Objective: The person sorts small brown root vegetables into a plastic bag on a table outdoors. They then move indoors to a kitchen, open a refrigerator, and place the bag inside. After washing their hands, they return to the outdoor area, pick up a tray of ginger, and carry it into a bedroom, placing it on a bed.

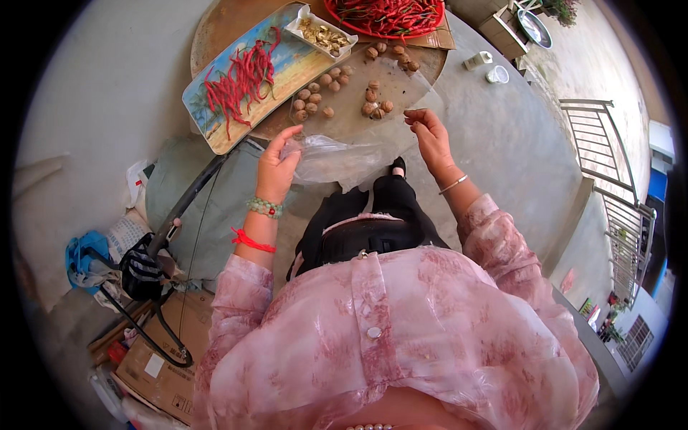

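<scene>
My left hand (278, 163) is closed on the edge of a clear plastic bag (333, 162), which hangs crumpled in front of my legs. At the near right of the round table, my right hand (433, 140) has thumb and forefinger pinched together; anything thin between them is too faint to make out. Between and beyond my hands lie loose walnuts (312, 98) on the left and more walnuts (374, 109) on the right. A painted rectangular tray (292, 80) bears red chili peppers (240, 80) and a small white box (318, 34) of small golden-brown pieces.
A red basket (438, 16) heaped with chilies stands at the table's (215, 29) far side. Right of it are a small pale container (478, 60) and a clear cup (497, 74). A metal railing (589, 136) runs along the right. Bags (92, 259) and a cardboard box (161, 365) sit lower left.
</scene>
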`<action>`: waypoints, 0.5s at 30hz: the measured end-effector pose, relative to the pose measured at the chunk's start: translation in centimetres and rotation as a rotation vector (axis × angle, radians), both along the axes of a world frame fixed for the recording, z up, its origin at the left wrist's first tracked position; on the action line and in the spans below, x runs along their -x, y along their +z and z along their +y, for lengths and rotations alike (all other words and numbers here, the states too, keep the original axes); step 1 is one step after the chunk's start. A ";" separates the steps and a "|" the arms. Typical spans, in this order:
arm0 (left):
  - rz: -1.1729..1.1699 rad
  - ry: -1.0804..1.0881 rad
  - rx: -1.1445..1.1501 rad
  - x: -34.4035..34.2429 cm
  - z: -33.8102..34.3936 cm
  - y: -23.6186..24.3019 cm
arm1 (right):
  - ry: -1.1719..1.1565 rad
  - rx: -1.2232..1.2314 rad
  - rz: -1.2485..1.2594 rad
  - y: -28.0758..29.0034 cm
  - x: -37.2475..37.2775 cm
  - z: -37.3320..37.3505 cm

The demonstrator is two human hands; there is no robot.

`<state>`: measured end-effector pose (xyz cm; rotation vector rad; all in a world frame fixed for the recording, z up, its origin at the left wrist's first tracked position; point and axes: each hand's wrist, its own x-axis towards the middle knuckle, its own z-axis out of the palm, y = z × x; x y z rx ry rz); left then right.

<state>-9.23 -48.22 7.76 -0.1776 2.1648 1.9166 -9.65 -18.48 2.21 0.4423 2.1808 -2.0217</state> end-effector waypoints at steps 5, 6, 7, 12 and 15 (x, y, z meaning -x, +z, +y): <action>0.032 0.034 0.086 -1.4 2.5 -1.3 | 0.799 -0.994 0.288 -3.8 7.7 -0.5; 0.033 0.023 0.159 -1.5 3.1 -1.5 | 0.920 -1.096 0.328 -4.5 8.9 -1.1; 0.032 0.018 0.233 -1.7 3.5 -1.6 | 0.968 -1.111 0.269 -5.1 10.1 -1.7; -0.065 0.203 0.394 -3.1 7.4 -1.1 | 1.090 -1.147 0.238 -8.6 12.2 -2.9; -0.087 0.368 0.356 -3.6 9.0 -1.6 | 1.165 -1.098 0.385 -9.1 11.4 -2.7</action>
